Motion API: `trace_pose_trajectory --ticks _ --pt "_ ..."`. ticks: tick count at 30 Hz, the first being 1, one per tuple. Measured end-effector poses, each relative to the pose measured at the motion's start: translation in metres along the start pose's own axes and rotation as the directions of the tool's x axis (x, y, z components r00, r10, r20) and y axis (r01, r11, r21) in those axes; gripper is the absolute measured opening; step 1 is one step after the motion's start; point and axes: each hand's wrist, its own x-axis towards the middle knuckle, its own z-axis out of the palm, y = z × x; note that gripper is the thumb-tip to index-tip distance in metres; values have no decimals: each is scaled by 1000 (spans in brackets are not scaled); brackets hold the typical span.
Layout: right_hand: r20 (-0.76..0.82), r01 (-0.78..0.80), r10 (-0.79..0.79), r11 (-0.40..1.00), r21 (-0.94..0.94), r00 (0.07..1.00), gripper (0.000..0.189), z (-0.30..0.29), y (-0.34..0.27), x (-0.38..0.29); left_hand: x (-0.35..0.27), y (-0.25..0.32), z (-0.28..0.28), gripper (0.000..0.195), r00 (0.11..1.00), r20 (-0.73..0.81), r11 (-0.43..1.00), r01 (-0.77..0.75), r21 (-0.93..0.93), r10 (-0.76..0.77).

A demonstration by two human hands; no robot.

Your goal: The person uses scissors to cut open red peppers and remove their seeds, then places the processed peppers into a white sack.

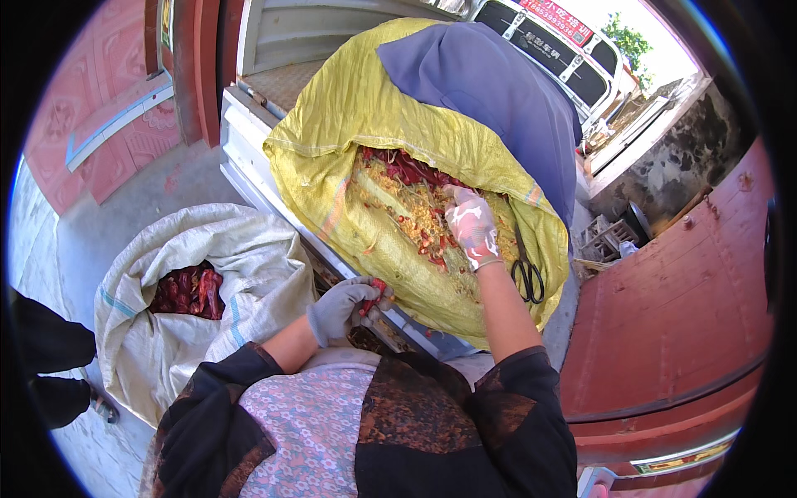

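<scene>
My left hand [348,306], in a grey glove, holds a red dried chili pepper [373,296] at the near edge of an open yellow woven sack [411,305]. Inside that sack, my right hand [472,223], in a pink and white patterned glove, reaches to the dried chilies [411,169] at the back; its fingertips are partly hidden, so its grip cannot be told. Loose seeds and chili bits [414,215] cover the sack's inner face. Black-handled scissors [528,277] lie at the right side of the sack. To the left stands a white woven sack [261,249] with dark red chilies [190,291] in its opening.
The yellow sack rests on a truck bed with a white side panel [243,140]. Blue-purple cloth [498,87] covers its far part. Another person's dark-trousered legs [53,361] stand at the far left. A red metal door [672,299] is at the right.
</scene>
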Motion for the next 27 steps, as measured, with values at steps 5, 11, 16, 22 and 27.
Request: trace_pose_trajectory --ticks 5,11,16,22,27 --pt "104 -124 127 992 -37 986 47 -10 -13 -11 5 -7 -4 16 1000 -14 1000 13 -1 -13" --pt "-60 -21 14 993 -114 998 38 9 -5 -6 4 -4 -10 16 999 9 999 -31 17 31" --pt "-12 -86 85 985 -153 996 47 -6 -22 -23 0 -5 -9 15 998 -67 998 8 -56 -12" --pt "46 -28 38 980 -196 998 43 8 -12 -6 2 -6 -7 14 1000 -7 999 -2 50 2" --pt "-107 88 -88 996 0 990 32 -14 -10 -53 -6 -1 -12 21 991 -23 991 -128 37 129"
